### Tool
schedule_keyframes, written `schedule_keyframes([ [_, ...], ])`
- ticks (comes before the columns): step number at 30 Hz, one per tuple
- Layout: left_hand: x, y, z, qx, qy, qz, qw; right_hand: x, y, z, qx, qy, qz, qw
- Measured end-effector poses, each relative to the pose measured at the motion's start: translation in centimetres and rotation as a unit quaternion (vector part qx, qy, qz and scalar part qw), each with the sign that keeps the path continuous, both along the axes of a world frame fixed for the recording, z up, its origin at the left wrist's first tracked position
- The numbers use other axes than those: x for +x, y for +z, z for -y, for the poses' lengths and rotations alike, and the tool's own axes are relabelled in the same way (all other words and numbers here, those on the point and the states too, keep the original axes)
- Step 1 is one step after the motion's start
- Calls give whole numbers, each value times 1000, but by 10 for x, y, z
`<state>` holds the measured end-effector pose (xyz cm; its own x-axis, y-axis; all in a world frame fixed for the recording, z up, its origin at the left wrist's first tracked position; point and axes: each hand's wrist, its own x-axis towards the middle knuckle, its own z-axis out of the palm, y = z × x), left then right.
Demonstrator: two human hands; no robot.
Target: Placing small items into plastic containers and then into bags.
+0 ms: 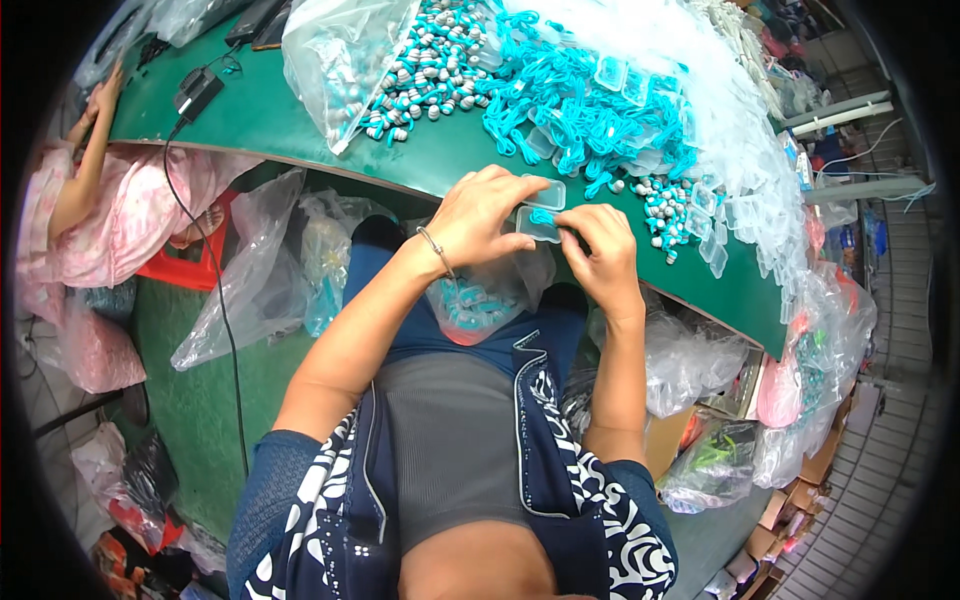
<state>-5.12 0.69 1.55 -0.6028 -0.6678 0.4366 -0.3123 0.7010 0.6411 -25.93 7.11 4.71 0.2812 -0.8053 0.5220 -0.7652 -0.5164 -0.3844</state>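
Over the table's near edge, my left hand (478, 220) grips a small clear plastic box (540, 230) with its hinged lid (546, 194) lifted. Inside the box sits a bit of teal cord (542, 215). My right hand (603, 250) pinches at the box's right side, thumb and forefinger together; whether it also has hold of the cord cannot be made out. Just beyond my hands lies a heap of bundled teal cords (590, 115). Below my hands, an open clear bag (470, 300) between my knees contains several boxes with teal inside.
Grey-and-teal striped beads (430, 70) are piled on the green table (270, 120), beside a plastic bag (345, 60). More beads (668, 212) and many clear boxes (730, 130) lie at the right. A black cable (215, 280) hangs at the left, near another person's arm (90, 160).
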Motion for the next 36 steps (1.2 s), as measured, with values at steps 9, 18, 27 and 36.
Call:
schedule_keyframes([
  [9, 0, -4, 1, -16, -3, -19, 1000, 7, 1, 9, -9, 17, -96, 995],
  [18, 0, -3, 0, -14, 0, -17, 1000, 5, -12, -2, 15, -60, -27, 998],
  [27, 3, -3, 0, -30, 9, 6, 999, -39, -12, 23, 2, -303, -22, 953],
  [36, 49, 1, 5, -132, 255, -63, 956, -45, -25, 14, -33, -252, 10, 967],
])
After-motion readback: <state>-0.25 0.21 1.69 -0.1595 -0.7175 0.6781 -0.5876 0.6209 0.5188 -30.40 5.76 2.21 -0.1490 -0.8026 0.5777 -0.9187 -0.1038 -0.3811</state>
